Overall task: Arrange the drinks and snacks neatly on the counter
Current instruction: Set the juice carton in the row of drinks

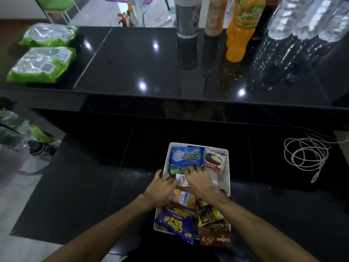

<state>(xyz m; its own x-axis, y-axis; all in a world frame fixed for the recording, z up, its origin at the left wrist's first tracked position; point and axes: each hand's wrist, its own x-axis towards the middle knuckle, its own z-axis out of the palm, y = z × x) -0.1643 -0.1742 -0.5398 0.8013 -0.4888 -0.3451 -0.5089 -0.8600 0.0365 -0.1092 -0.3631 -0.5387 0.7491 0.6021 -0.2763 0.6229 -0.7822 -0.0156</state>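
Observation:
A white bin (224,178) on the dark floor below the counter holds several snack packs: a blue wafer pack (186,155), a Choco Pie (215,161), a blue Oreo pack (178,168), a small white "fresh" pack (182,180), an orange pack (182,198), a purple corn snack bag (176,223) and a brown Collon box (215,235). My left hand (163,187) and my right hand (200,179) reach into the bin, fingers on the white pack and the Oreo pack. On the black counter (132,59) stand a dark cola bottle (187,31), a beige bottle (215,16), an orange soda bottle (240,31) and clear water bottles (306,17).
Two green snack bags (45,52) lie at the counter's left end. A coiled white cord (306,154) lies on the floor to the right. At the left, on the floor, sit more green bags and a bottle (40,148). A green chair (56,4) stands beyond the counter.

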